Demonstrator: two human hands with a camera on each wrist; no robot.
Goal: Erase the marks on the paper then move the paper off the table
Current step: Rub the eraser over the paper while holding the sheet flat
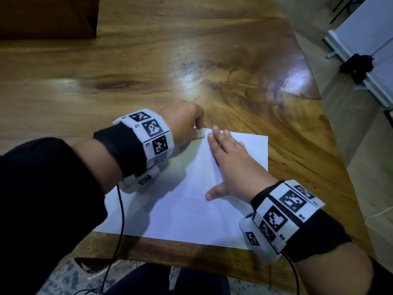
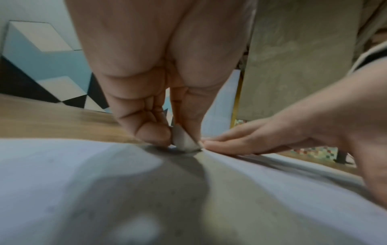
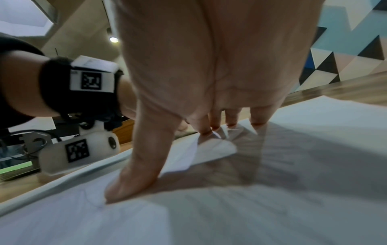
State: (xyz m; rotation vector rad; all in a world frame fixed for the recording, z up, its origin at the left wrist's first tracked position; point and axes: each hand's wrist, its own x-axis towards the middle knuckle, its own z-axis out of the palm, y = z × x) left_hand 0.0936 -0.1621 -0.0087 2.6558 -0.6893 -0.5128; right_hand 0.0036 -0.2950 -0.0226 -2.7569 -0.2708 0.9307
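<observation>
A white sheet of paper (image 1: 191,209) lies near the front edge of the wooden table (image 1: 148,77). My left hand (image 1: 187,124) pinches a small grey-white eraser (image 2: 184,140) between thumb and fingers and holds it down at the paper's far left corner. My right hand (image 1: 229,162) lies flat on the paper (image 3: 251,199) with straight spread fingers, its fingertips (image 2: 220,142) right beside the eraser. In the right wrist view the right thumb (image 3: 134,174) presses the sheet. Only faint lines show on the paper.
A dark wooden box (image 1: 49,17) stands at the table's far left. The table's right edge (image 1: 331,128) runs diagonally past the paper, with floor beyond. A white board on a stand (image 1: 365,60) is at far right. Cables (image 1: 119,231) hang from my wrist bands.
</observation>
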